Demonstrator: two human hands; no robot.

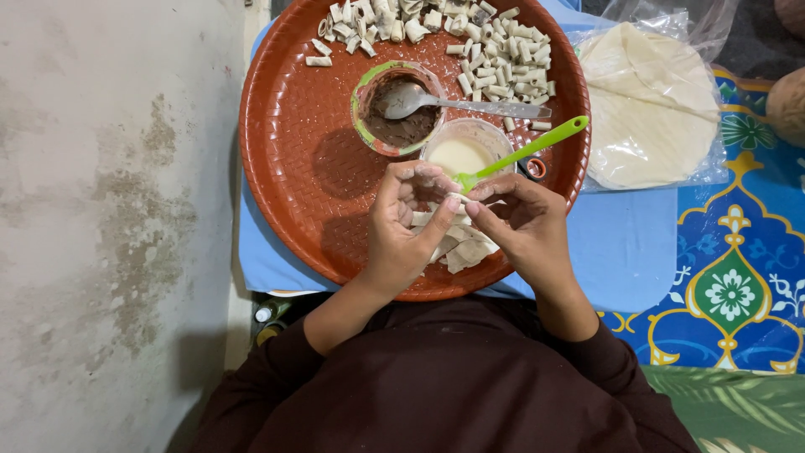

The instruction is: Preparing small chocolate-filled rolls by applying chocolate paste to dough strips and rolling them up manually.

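Both hands meet over the near rim of a round red-brown tray (pixel 293 159). My left hand (pixel 402 226) and my right hand (pixel 524 226) pinch a small strip of pale dough wrapper (pixel 453 201) between their fingertips. More cut wrapper pieces (pixel 465 250) lie under the hands. Just beyond the fingers stands a small clear cup of whitish paste (pixel 457 155) with a green spoon (pixel 537 147) leaning in it. A green-rimmed cup of brown filling (pixel 402 126) holds a metal spoon (pixel 470 104).
Several small rolled dough pieces (pixel 503 59) are heaped at the tray's far side. A stack of round flat wrappers in clear plastic (pixel 650 109) lies to the right on a blue surface (pixel 625 243). A patterned mat (pixel 738 277) is at right; grey floor (pixel 109 210) at left.
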